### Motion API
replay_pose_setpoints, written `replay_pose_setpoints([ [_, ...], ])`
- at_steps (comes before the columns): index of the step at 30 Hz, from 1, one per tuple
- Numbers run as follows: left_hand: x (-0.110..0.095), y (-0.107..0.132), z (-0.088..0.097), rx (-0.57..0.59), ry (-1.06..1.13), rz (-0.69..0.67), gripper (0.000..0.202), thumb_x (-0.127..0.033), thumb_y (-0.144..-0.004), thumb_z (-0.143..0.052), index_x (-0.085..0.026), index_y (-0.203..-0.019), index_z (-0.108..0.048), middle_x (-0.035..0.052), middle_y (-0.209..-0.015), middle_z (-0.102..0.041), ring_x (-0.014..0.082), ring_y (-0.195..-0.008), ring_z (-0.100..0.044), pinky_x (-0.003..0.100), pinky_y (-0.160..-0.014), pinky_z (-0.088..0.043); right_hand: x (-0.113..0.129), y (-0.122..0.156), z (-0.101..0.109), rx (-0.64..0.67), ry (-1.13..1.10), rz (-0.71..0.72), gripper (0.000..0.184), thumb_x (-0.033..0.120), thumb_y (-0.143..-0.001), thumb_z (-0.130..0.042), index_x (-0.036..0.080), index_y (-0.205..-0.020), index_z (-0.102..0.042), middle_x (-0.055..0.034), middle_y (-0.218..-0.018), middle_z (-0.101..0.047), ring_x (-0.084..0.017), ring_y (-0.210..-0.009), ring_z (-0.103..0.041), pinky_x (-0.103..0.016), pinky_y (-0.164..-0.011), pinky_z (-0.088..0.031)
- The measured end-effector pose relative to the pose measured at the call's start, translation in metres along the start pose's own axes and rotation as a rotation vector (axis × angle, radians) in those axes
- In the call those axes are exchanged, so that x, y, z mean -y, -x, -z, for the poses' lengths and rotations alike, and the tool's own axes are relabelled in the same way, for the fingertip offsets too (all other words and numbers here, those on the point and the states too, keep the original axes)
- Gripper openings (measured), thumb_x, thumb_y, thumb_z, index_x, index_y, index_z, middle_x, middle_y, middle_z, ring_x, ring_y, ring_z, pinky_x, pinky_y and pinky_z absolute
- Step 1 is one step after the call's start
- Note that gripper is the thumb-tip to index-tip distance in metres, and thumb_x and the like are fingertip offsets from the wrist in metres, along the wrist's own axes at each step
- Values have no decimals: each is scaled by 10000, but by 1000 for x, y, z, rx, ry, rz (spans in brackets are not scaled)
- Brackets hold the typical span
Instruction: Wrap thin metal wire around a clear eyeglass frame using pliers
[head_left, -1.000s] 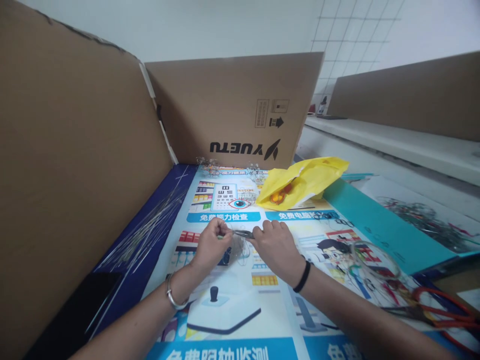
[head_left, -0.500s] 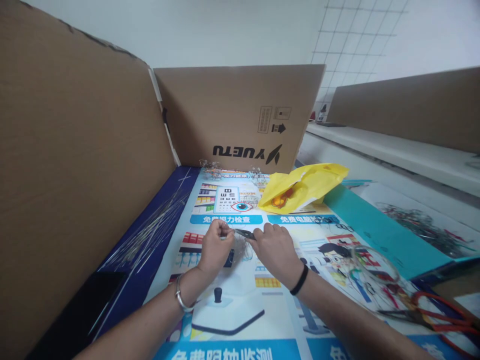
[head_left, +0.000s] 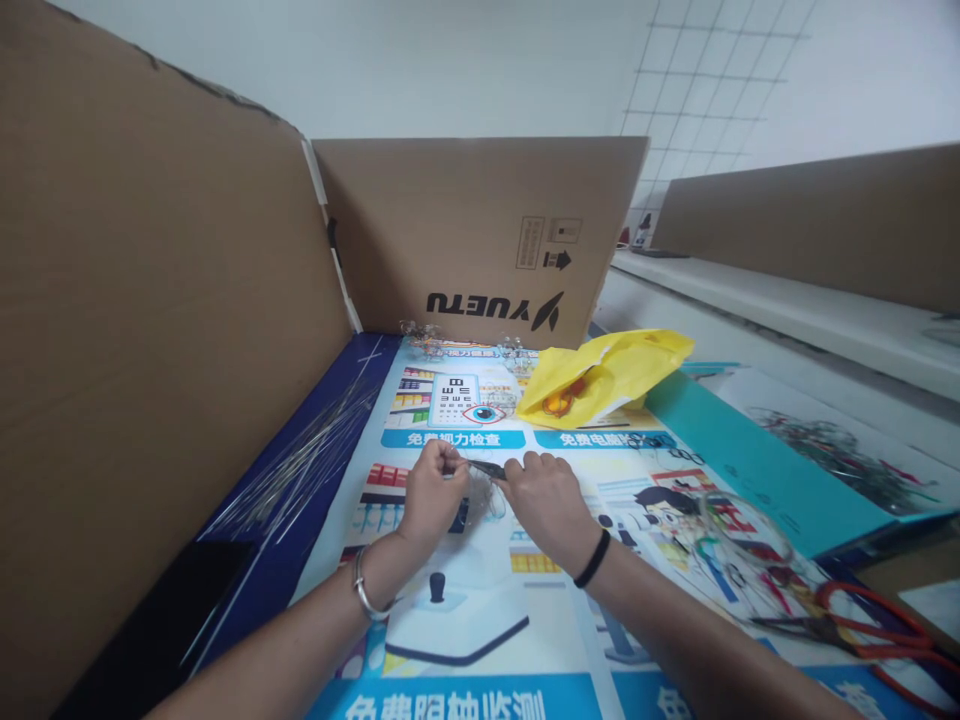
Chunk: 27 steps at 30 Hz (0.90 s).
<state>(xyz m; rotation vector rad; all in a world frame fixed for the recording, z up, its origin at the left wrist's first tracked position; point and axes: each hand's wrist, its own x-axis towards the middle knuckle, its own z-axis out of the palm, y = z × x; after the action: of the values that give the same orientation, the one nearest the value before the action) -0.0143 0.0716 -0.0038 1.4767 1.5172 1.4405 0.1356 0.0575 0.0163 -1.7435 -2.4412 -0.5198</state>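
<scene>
My right hand (head_left: 546, 500) is wrapped round dark, thin-nosed pliers (head_left: 487, 468), their jaws pointing left. My left hand (head_left: 433, 490) is closed in a pinch at the jaw tips, on what looks like a thin wire piece (head_left: 480, 505); fine pale strands hang below it, too small to make out clearly. Both hands are held over the middle of a printed poster sheet (head_left: 480, 580). A bundle of straight thin metal wires (head_left: 300, 455) lies on the dark blue surface to the left.
Cardboard walls (head_left: 480, 230) stand behind and to the left. A yellow pouch (head_left: 615, 375) with an orange coil lies at the back right. Red-handled scissors (head_left: 847, 630) and loose wire loops (head_left: 742, 525) are at the right, beside a teal box (head_left: 757, 460) holding tangled wire.
My right hand and the pliers have shifted very slightly to the left, toward my left hand. Both grips look the same as before.
</scene>
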Motion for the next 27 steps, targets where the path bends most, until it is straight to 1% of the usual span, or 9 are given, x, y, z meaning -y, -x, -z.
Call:
replay_pose_setpoints([
  [2, 1, 0, 0, 7, 36, 13, 96, -174, -645, -547, -191, -694, -466, -43, -627, -544, 113, -603, -532, 228, -611, -403, -2, 0, -2, -8, 1, 25, 231, 346, -862, -449, 147, -842, -565, -110, -783, -577, -213, -745, -524, -315, -628, -287],
  [4, 2, -1, 0, 39, 102, 29, 108, -180, -640, -560, -188, -705, -474, -40, -632, -545, 108, -595, -527, 218, -590, -401, -6, -1, -4, -28, -4, 60, 219, 333, -860, -454, 146, -836, -565, -107, -776, -577, -212, -743, -522, -313, -625, -283],
  [9, 3, -4, 4, 205, 258, 86, 142, -183, -643, -578, -177, -732, -468, -41, -627, -545, 80, -534, -494, 184, -512, -376, -19, -3, -9, -74, -15, 160, 211, 305, -862, -454, 136, -827, -574, -95, -744, -569, -202, -729, -512, -309, -612, -266],
  [12, 0, -6, 7, 304, 297, 105, 148, -171, -640, -579, -169, -730, -462, -42, -615, -536, 73, -525, -488, 175, -494, -366, -25, -4, -12, -102, -16, 214, 179, 272, -852, -469, 135, -813, -578, -88, -734, -562, -197, -720, -500, -309, -612, -254],
  [15, -1, -9, 12, 384, 301, 113, 152, -150, -634, -587, -166, -723, -464, -45, -614, -527, 65, -528, -476, 170, -499, -359, -30, -5, -14, -128, -16, 253, 158, 245, -843, -475, 138, -782, -574, -82, -721, -556, -191, -703, -482, -309, -608, -240],
  [20, -2, -13, 18, 562, 360, 153, 193, -153, -626, -622, -163, -745, -470, -38, -635, -530, 72, -558, -498, 191, -543, -387, -37, -5, -17, -171, -39, 348, 138, 229, -830, -482, 151, -755, -566, -66, -711, -550, -187, -701, -456, -309, -622, -234],
  [24, -4, -13, 22, 642, 395, 199, 219, -184, -623, -650, -165, -759, -479, -30, -658, -544, 78, -569, -523, 195, -547, -399, -41, -7, -20, -207, -74, 394, 143, 241, -828, -488, 156, -749, -570, -54, -711, -542, -174, -707, -436, -308, -651, -236],
  [27, -4, -13, 24, 729, 405, 236, 254, -199, -611, -671, -172, -780, -484, -23, -678, -555, 83, -562, -526, 205, -544, -412, -45, -8, -23, -217, -98, 450, 152, 244, -832, -482, 165, -733, -567, -44, -706, -533, -168, -711, -418, -306, -656, -228],
])
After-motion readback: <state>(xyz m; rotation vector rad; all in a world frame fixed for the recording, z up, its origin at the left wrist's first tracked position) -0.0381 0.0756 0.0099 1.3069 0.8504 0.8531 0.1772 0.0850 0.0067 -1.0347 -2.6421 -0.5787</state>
